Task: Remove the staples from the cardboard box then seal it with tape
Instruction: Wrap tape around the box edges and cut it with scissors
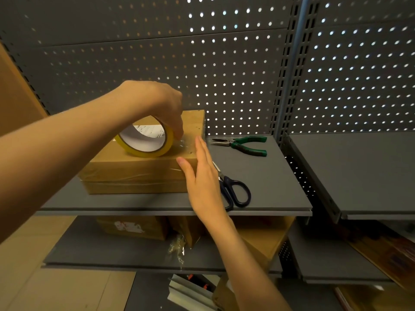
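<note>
The left hand (157, 102) grips the tape roll (144, 140) upright on the box (134, 173); the flat right hand (202, 173) steadies the box's right end.

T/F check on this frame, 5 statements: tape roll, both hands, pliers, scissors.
1. The left hand grips the tape roll on top of the cardboard box. True.
2. The right hand holds the scissors. False: its fingers are straight against the box's right end; the scissors lie on the shelf.
3. The pliers have red handles. False: green.
4. The pliers lie farther back on the shelf than the scissors. True.
5. The tape roll lies flat on the shelf. False: it stands on edge on the box.
</note>
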A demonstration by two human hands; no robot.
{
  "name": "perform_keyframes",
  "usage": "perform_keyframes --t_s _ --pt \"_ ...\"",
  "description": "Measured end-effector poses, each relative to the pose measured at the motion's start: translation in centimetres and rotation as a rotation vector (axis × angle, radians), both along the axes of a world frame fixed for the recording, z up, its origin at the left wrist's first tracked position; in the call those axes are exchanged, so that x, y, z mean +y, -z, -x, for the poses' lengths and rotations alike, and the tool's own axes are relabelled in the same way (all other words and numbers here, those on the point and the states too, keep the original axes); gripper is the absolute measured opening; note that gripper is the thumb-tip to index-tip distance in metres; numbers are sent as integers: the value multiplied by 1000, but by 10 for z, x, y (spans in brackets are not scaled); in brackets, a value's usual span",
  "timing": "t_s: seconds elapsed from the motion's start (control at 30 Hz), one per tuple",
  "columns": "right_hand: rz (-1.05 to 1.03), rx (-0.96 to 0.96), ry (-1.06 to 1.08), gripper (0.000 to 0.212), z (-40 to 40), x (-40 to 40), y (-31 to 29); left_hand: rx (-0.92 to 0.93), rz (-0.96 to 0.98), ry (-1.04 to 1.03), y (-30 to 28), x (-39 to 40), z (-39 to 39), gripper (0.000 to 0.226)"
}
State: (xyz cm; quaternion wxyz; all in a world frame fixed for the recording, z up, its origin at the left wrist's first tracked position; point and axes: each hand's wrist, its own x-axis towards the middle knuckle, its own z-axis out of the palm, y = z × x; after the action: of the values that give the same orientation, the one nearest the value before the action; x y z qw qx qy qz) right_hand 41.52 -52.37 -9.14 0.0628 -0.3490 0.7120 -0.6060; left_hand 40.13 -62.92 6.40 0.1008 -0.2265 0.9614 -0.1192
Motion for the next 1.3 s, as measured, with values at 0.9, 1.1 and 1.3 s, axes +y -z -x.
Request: perform_keyframes --t_s 0.9,1.1,1.3 --pt "-623 675 166 55 15 12 -22 121 206 114 10 5 -5 29" --pt "-684 662 170 52 12 13 -26 111 229 112 11 7 -5 30" --pt "-715 627 161 49 12 12 -28 111 233 102 12 8 -4 28"
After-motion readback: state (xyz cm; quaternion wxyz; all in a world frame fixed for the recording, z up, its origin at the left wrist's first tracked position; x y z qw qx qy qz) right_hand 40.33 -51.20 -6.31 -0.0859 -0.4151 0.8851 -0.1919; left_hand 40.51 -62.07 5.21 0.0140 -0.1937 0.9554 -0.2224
